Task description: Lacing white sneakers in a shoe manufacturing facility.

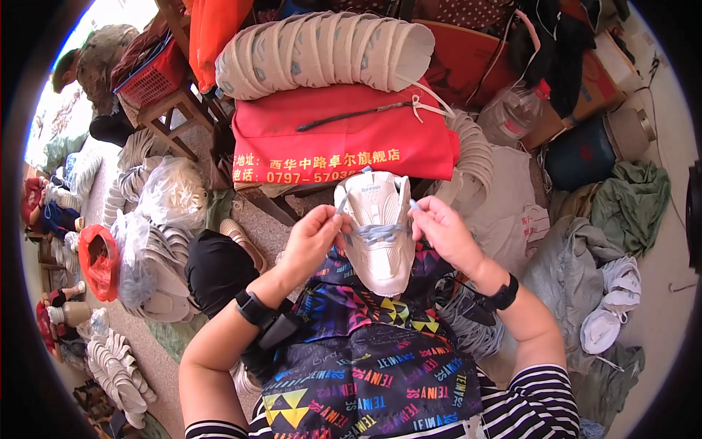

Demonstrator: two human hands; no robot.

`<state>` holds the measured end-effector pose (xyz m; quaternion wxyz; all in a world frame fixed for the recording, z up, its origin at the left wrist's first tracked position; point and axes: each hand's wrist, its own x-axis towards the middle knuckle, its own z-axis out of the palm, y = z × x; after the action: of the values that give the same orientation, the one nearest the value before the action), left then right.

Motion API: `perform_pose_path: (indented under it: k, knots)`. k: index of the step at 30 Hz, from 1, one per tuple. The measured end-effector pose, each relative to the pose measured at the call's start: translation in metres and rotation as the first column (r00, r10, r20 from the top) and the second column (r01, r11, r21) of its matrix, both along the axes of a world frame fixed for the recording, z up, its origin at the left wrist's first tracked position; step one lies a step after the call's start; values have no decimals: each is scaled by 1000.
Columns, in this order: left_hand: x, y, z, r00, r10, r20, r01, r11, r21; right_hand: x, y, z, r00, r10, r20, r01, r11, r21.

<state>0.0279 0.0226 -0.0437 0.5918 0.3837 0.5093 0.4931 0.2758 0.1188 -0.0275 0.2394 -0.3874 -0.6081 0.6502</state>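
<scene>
A white shoe upper (pixel 378 265) rests against the patterned apron (pixel 365 358), its toe toward me and its tongue pointing away. Across its eyelets runs a grey-blue shoelace (pixel 376 234). Pinched at the left edge of the shoe, my left hand (pixel 319 234) is closed on one end of the lace. My right hand (pixel 444 228) is closed at the right edge, with the other lace end between thumb and forefinger. Both hands sit level with each other, on either side of the lacing.
Ahead, a long stack of nested white shoe uppers (pixel 322 53) lies on a red cloth (pixel 329 146) with a thin dark stick (pixel 355 115). A clear plastic bottle (pixel 515 113) stands at the right. Bundled grey laces (pixel 472 318) hang by my right forearm. Shoe parts (pixel 164 256) crowd the left floor.
</scene>
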Motion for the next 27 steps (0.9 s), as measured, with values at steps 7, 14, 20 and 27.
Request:
perform_pose_path:
  k: [7, 14, 20, 27]
  knots:
    - [11, -11, 15, 986, -65, -151, 37, 983, -180, 3, -15, 7, 945, -40, 324, -55, 959, 278]
    - [9, -12, 8, 978, -21, -206, -18, 982, -188, -2, -7, 19, 901, -22, 433, -137, 933, 334]
    - [14, -12, 8, 991, 64, -116, -87, 974, -208, -13, 7, 19, 887, 22, 460, -193, 925, 329]
    - [13, 2, 8, 999, 38, 29, -25, 934, -357, -23, -2, 32, 822, -94, 562, -386, 634, 670]
